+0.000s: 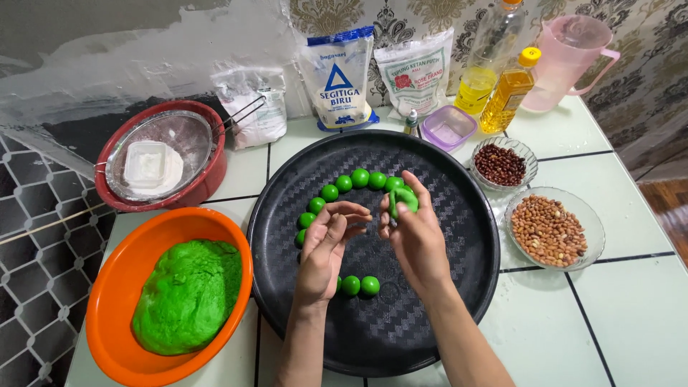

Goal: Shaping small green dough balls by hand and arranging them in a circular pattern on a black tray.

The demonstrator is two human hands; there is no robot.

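White tiled tabletop [631, 315] with dark grout lines, glossy. At centre, round black plastic tray [444, 301] with a woven-pattern surface and raised rim. To near left, round orange plastic bowl [115, 287] holding a big lump of bright green dough [188, 295], soft and uneven. Far left, red round bowl [208, 179] with a metal mesh sieve [190, 132] resting in it. Along far edge, two flour bags [337, 75], two clear bottles of yellow oil [505, 93], pale pink plastic jug [570, 61]. Right of tray, glass bowl of pale peanuts [548, 229] and a smaller glass bowl of dark red beans [500, 165].

On tray, small smooth green dough balls [360, 178] set in a curved row from far centre round to left, two more near the wrists.

Right hand [416, 240] above tray centre, fingertips pinching a small piece of green dough [403, 199] just beside the far end of the row. Left hand [326, 247] close alongside, palm turned up, fingers loosely curled and holding nothing, thumb nearly touching right hand.
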